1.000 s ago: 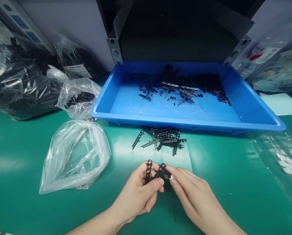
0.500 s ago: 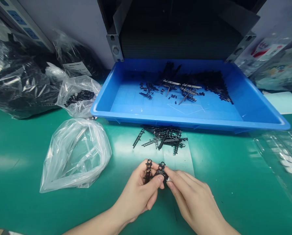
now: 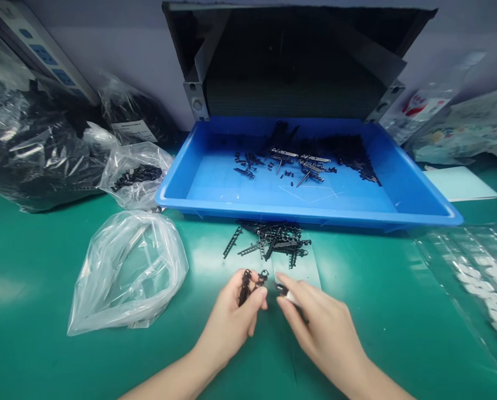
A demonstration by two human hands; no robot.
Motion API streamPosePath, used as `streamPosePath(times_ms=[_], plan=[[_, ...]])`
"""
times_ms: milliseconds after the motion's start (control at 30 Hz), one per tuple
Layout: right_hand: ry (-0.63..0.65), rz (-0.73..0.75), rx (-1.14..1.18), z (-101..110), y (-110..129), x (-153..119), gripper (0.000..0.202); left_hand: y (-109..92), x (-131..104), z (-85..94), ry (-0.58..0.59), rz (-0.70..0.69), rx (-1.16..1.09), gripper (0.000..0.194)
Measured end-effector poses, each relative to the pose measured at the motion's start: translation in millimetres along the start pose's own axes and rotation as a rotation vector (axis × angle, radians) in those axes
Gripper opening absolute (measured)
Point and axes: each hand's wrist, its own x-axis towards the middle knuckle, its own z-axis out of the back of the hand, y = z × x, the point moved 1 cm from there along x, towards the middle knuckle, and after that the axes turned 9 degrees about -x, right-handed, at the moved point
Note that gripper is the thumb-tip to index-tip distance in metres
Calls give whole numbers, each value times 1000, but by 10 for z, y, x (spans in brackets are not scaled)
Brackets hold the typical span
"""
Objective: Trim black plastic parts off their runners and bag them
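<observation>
Low over the green table, my left hand (image 3: 232,314) is closed around black plastic strips with ring-shaped ends (image 3: 245,284); their lower parts are hidden by the fingers. To its right and apart from it, my right hand (image 3: 326,316) pinches a small black and white piece (image 3: 289,295), mostly covered by thumb and fingers. Just beyond both hands lies a loose pile of black ladder-like plastic strips (image 3: 279,243), partly on a pale sheet (image 3: 313,272).
Behind the pile stands a blue tray (image 3: 307,214) with black parts. At the left lie an open clear bag (image 3: 127,278), a smaller bag of black pieces (image 3: 135,178) and a big filled bag (image 3: 35,144). Clear blister trays (image 3: 477,278) with white pieces are at the right.
My hands have parted: the right moved slightly right with the small piece, the left slightly left with the strips. The camera's view has shifted a little.
</observation>
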Motion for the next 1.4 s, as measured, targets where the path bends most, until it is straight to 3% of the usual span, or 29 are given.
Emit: streamPosePath(times_ms=[100, 200, 267, 333, 433, 567, 700, 867, 1000, 1100, 1200, 1300, 1333, 1400], plan=[[-7, -74, -146, 50, -254, 134, 30, -161, 97, 62, -104, -135, 308, 17], [10, -119, -262, 91, -449, 311, 29, -309, 274, 111, -188, -379, 715, 9], [15, -112, -275, 103, -481, 412, 28, -366, 426, 125, -241, -526, 901, 17], [4, -105, -268, 108, -446, 472, 26, -393, 563, 116, -265, -583, 980, 24], [-13, -107, -245, 127, -355, 472, 30, -413, 646, 59, -264, -606, 1018, 19], [21, -102, -149, 174, -291, 388, 36, -407, 529, -5, -224, -669, 993, 15], [54, -109, -67, 179, -295, 330, 36, -354, 465, 63, -222, -682, 959, 12], [75, -119, -86, 132, -329, 321, 35, -321, 606, 177, -282, -638, 985, 16], [102, -110, -70, 104, -319, 314, 38, -318, 699, 156, -249, -631, 999, 8], [84, -130, -8, 95, -295, 300, 37, -312, 632, 107, -230, -655, 978, 8], [74, -243, 185, 118, -278, 293, 34, -286, 448, 25, -153, -739, 912, 10], [205, -387, 514, 170, -259, 310, 24, -258, 261, -80, -1, -808, 829, 10], [253, -415, 613, 191, -251, 321, 21, -255, 221, -110, 42, -771, 792, 9], [319, -432, 758, 230, -237, 343, 21, -261, 186, -148, 100, -572, 667, 2]])
